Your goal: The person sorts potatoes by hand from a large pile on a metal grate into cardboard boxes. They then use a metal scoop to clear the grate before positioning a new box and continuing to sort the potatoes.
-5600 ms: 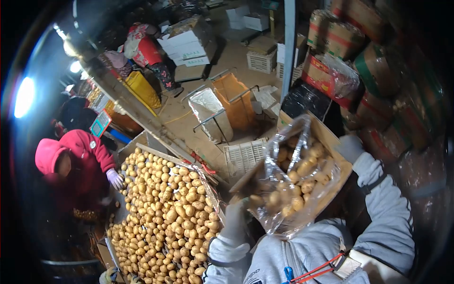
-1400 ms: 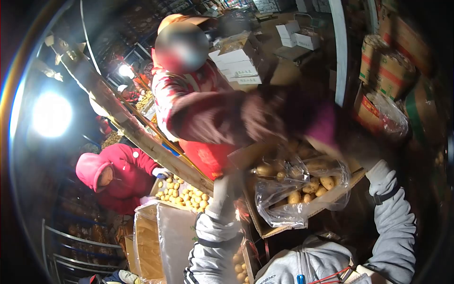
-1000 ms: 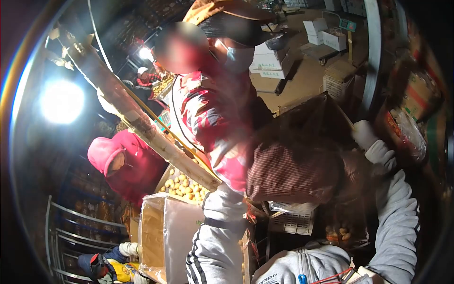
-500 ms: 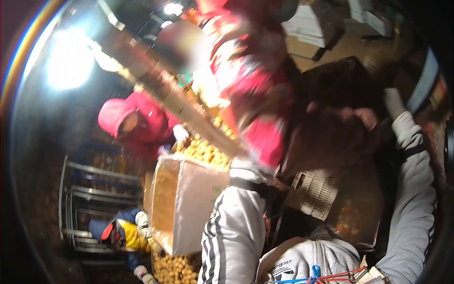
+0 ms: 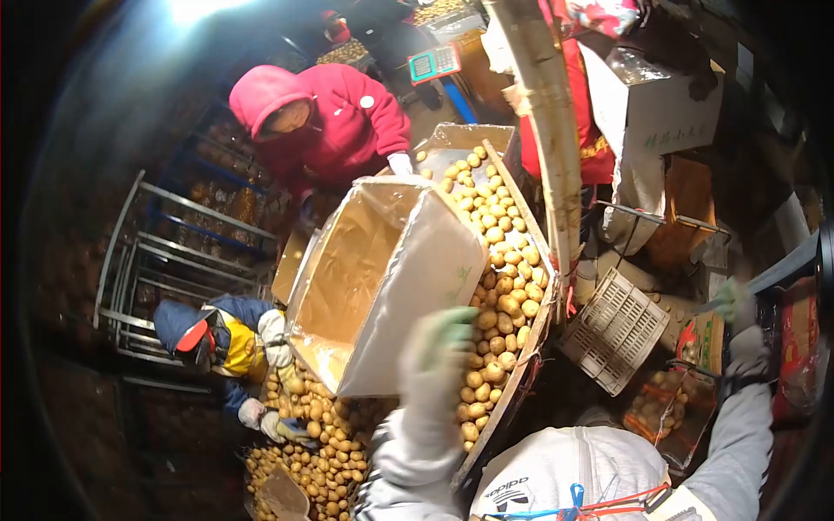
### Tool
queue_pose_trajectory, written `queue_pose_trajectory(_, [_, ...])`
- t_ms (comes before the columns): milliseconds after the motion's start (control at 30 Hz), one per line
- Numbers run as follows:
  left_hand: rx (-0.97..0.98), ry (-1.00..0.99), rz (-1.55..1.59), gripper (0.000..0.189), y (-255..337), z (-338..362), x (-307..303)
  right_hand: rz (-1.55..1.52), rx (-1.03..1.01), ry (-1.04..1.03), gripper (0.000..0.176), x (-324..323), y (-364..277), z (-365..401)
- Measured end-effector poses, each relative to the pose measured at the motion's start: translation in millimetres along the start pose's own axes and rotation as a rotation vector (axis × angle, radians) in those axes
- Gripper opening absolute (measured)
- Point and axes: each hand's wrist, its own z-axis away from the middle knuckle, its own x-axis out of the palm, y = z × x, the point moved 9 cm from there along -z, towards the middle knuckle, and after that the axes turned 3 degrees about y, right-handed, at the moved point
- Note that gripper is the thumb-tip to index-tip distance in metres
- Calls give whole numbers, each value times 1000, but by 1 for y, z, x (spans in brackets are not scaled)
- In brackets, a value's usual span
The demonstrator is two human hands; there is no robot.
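Centrally, the left hand (image 5: 439, 347), gloved and motion-blurred, is raised over the potatoes (image 5: 499, 260) and is placed just beside the lower right wall of the cardboard box (image 5: 382, 269); whether the box is touched cannot be told, and whether the fingers are spread or curled is lost in the blur. The box is lined with clear plastic and is tilted onto its side on the potato heap, with its mouth turned to the left. The potatoes are spread along a long sorting tray (image 5: 521, 382), which is bounded on the right by a pale wooden post (image 5: 547, 130). The right hand (image 5: 738, 313), also gloved and blurred, is held up at the far right, near a dark metal bar (image 5: 782, 260); its grasp cannot be told either. A white plastic crate (image 5: 615, 328) is located between the tray and the right hand. A person in a red hooded jacket (image 5: 334, 117) is positioned at the head of the tray, and a second person in blue and yellow (image 5: 217, 334) is seen low at the left
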Motion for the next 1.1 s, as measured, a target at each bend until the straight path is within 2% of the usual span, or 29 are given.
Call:
queue_pose_trajectory(67, [162,303,-71,24,-35,-5,-116,-426,715,-665,24,104,74,41])
queue_pose_trajectory(100, [129,414,-68,30,-38,-7,-168,-127,478,-356,23,124,85,50])
queue_pose_trajectory(133, [66,509,-325,37,-38,-3,-213,161,229,-46,22,170,70,86])
queue_pose_trajectory(167, [131,575,-255,46,-72,-7,-264,227,191,-82,22,224,64,113])
queue_pose_trajectory(200, [176,623,-344,53,-109,-11,-314,291,155,-116,23,268,57,131])
queue_pose_trajectory(233, [153,664,-542,55,-138,-7,-345,217,191,-275,24,311,60,139])
queue_pose_trajectory(267, [130,700,-742,57,-152,-4,-362,140,228,-432,26,354,59,145])
queue_pose_trajectory(333, [-324,621,-207,53,-196,1,-343,177,137,-553,31,433,37,168])
queue_pose_trajectory(400, [-629,468,295,48,-240,11,-309,230,86,-634,36,498,43,159])
queue_pose_trajectory(467, [-784,270,745,43,-276,15,-279,212,-18,-639,43,554,23,180])
queue_pose_trajectory(533, [-754,273,667,37,-279,22,-286,234,-35,-694,54,597,12,200])
queue_pose_trajectory(600, [-704,279,535,36,-292,42,-296,155,25,-728,64,624,3,230])
queue_pose_trajectory(633, [-701,341,457,38,-303,62,-302,216,25,-751,67,633,-6,252])
queue_pose_trajectory(667, [-644,385,602,35,-247,80,-269,214,26,-779,66,637,-5,263])
queue_pose_trajectory(700, [-450,375,338,35,-239,93,-273,211,27,-802,66,639,-4,273])
queue_pose_trajectory(733, [-388,398,263,36,-228,108,-267,209,27,-818,65,637,-4,283])
queue_pose_trajectory(767, [-328,423,186,37,-217,122,-261,261,4,-785,68,631,-10,296])
queue_pose_trajectory(800, [-401,487,295,38,-199,137,-248,311,-47,-663,71,624,-8,296])
queue_pose_trajectory(833, [-352,409,328,44,-190,145,-235,370,-69,-609,67,618,0,292])
queue_pose_trajectory(867, [-380,472,365,45,-168,159,-222,429,-92,-537,67,608,10,281])
queue_pose_trajectory(933, [-290,469,487,51,-147,173,-207,356,-179,-467,61,598,27,265])
queue_pose_trajectory(967, [-283,515,482,49,-144,183,-209,381,-175,-426,55,583,18,279])
queue_pose_trajectory(1000, [-197,458,472,47,-134,185,-208,404,-164,-397,49,571,12,294])
queue_pose_trajectory(1033, [-297,428,352,55,-159,201,-226,297,-170,-461,42,569,31,290])
queue_pose_trajectory(1067, [-283,416,299,56,-157,206,-232,192,-179,-536,36,567,45,285])
queue_pose_trajectory(1100, [-229,403,259,57,-143,205,-227,305,-96,-483,30,547,22,331])
